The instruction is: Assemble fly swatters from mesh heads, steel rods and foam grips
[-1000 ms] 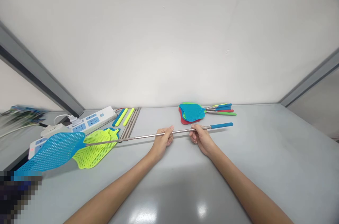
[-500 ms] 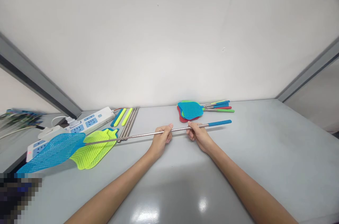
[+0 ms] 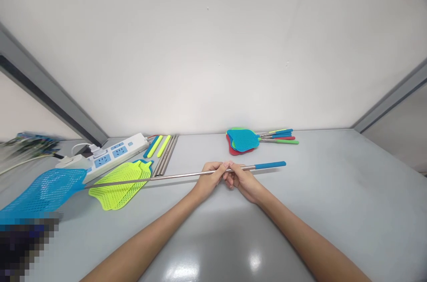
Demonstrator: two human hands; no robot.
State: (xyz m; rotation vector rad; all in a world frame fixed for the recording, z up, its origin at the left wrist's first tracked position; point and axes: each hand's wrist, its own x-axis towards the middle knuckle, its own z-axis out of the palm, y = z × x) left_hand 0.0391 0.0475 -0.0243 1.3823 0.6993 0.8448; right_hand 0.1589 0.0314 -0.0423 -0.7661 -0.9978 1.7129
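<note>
Blue fly swatter, its metal shaft grasped by left hand and right hand; a loosened grip could drop it onto the yellow swatter heads.

The held blue fly swatter head runs off the left edge, partly pixelated. Yellow swatter heads mostly hide a second blue head. The wire bundle is blurred.

Two hands, one held swatter, three loose grips.
</note>
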